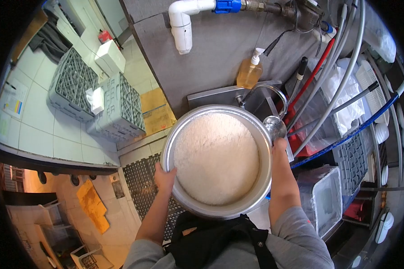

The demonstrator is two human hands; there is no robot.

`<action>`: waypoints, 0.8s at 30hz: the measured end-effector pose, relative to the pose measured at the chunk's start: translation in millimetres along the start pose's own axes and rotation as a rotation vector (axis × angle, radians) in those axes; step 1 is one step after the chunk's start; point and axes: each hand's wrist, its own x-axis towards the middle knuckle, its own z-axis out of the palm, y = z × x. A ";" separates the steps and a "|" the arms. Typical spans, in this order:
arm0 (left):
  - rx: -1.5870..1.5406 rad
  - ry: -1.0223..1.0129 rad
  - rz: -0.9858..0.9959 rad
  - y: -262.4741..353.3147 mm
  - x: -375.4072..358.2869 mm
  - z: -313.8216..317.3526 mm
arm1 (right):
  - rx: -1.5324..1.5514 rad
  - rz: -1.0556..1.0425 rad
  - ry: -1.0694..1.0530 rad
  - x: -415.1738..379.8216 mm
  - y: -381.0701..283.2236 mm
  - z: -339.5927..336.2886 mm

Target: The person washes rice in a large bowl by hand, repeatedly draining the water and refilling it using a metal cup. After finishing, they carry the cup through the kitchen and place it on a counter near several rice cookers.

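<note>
A large round metal pot, filled with white rice grains, is held level in front of my body. My left hand is closed on the left rim of the pot, thumb on top. On the right side, my right hand grips the pot's edge, its fingers mostly hidden. Just above that hand, a shiny rounded metal piece sits against the rim. Beyond the pot, a small metal sink with a curved faucet is partly covered by it.
A soap pump bottle stands behind the sink. Grey hoses and a blue hose cross on the right, near a clear plastic tub. Grey dish racks are stacked at left. A black perforated mat covers the floor.
</note>
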 end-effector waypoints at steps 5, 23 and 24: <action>-0.036 -0.009 -0.024 3.0 -0.1 -1.3 | 0.230 0.051 0.185 -45.9 -34.7 -6.8; -0.044 0.029 0.001 -7.3 2.2 5.0 | 0.364 0.082 0.207 -39.1 -29.2 -2.5; -0.044 0.031 0.002 -7.3 1.9 5.4 | 0.310 0.054 0.200 -39.2 -28.7 -3.2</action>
